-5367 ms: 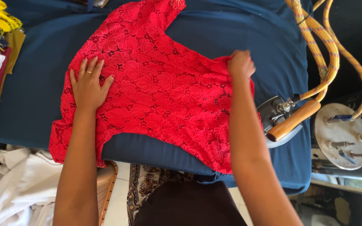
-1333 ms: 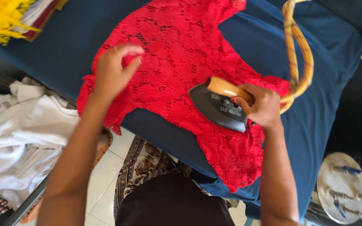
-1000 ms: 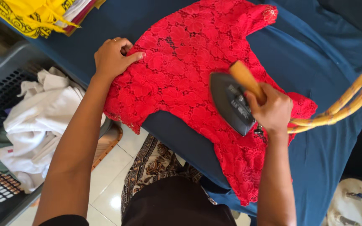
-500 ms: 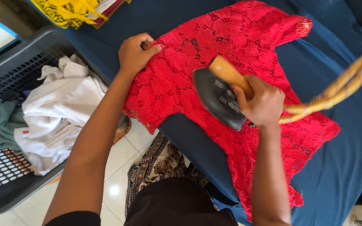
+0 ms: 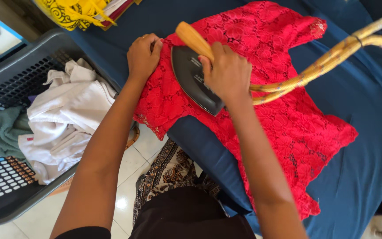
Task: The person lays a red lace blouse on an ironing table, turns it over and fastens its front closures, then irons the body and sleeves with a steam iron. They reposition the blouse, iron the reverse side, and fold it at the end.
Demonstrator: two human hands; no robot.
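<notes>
A red lace garment (image 5: 279, 110) lies spread on the blue ironing board (image 5: 359, 146). My right hand (image 5: 226, 73) is shut on the wooden handle of a dark iron (image 5: 193, 77), which rests flat on the garment's left part. My left hand (image 5: 143, 55) presses down on the garment's left edge, just beside the iron's tip, fingers curled over the lace. A yellow braided cord (image 5: 332, 59) runs from the iron up to the right.
A grey laundry basket (image 5: 18, 66) with white and green clothes stands at the left on a tiled floor. Yellow fabric (image 5: 74, 11) lies at the board's top left. A patterned cloth (image 5: 169, 172) lies below the board's near edge.
The iron has slid left along the garment toward my left hand. My left hand stays on the garment's edge. The view has shifted, showing more of the basket.
</notes>
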